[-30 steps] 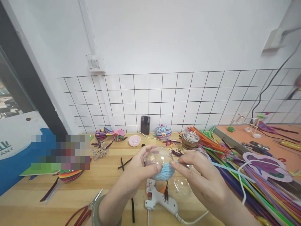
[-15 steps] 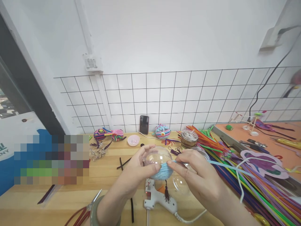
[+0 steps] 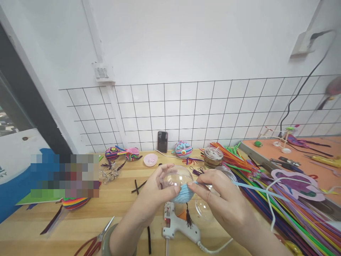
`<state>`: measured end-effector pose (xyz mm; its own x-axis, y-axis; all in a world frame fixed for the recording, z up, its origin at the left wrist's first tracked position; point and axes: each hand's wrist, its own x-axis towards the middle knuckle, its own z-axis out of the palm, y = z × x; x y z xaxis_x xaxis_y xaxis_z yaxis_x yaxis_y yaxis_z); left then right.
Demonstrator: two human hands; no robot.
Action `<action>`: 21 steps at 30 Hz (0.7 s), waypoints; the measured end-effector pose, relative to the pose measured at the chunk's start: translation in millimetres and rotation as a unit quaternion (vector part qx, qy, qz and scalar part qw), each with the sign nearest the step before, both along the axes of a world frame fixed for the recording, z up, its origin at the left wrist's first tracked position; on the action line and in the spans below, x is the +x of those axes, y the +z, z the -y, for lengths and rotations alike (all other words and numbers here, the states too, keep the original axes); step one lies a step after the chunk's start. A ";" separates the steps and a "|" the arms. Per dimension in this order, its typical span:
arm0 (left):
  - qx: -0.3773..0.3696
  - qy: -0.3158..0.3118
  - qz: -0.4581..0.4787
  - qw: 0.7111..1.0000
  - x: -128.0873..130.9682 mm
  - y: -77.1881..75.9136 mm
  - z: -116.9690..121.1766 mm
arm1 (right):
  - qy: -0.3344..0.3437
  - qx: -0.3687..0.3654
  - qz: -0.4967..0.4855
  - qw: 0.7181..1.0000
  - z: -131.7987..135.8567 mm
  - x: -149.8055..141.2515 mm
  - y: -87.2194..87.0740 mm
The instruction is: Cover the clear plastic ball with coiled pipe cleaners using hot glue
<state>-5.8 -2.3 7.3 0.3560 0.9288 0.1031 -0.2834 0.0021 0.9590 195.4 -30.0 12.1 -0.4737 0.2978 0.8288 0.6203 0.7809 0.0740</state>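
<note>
My left hand [image 3: 160, 186] is closed around a clear plastic ball [image 3: 179, 175], its thumb pressed on the side facing me. Rows of light blue pipe cleaner [image 3: 184, 194] cover the ball's lower part. My right hand [image 3: 223, 193] pinches that blue strand at the ball's right side, and its free end trails off to the right past the hand. A dark tassel [image 3: 188, 216] hangs beneath the ball. Below lies a white glue gun [image 3: 181, 227] with a small red light. Another clear half-shell [image 3: 204, 209] sits beside it, partly hidden by my right hand.
Red-handled scissors [image 3: 96, 239] lie at the lower left. Bundled colored pipe cleaners [image 3: 287, 220] fill the right side. Along the back are a pink dish [image 3: 150, 160], a phone [image 3: 162, 141], a decorated ball [image 3: 183, 149] and a lidded jar [image 3: 213, 156]. The glue gun's cord curves right.
Both hands keep nearly the same hold on the ball and the blue strand. The view has shifted slightly, showing a rainbow-striped object at the left more clearly.
</note>
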 end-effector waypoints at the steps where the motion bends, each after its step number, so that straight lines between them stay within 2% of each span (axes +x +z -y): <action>1: 0.005 0.000 0.000 1.000 0.3 -0.4 0.0 | 0.000 0.003 -0.006 1.000 0.3 -0.6 1.3; 7: 0.018 0.003 0.003 1.000 0.0 -3.7 -2.1 | -0.004 -0.005 -0.044 0.999 2.1 -4.1 6.5; 14: 0.012 0.006 0.007 1.000 0.5 -7.4 -4.6 | -0.004 -0.003 -0.029 1.000 1.0 -2.1 2.5; 21: 0.010 0.007 0.009 1.000 2.1 -3.7 -1.7 | -0.012 0.003 -0.015 1.000 0.1 0.2 0.7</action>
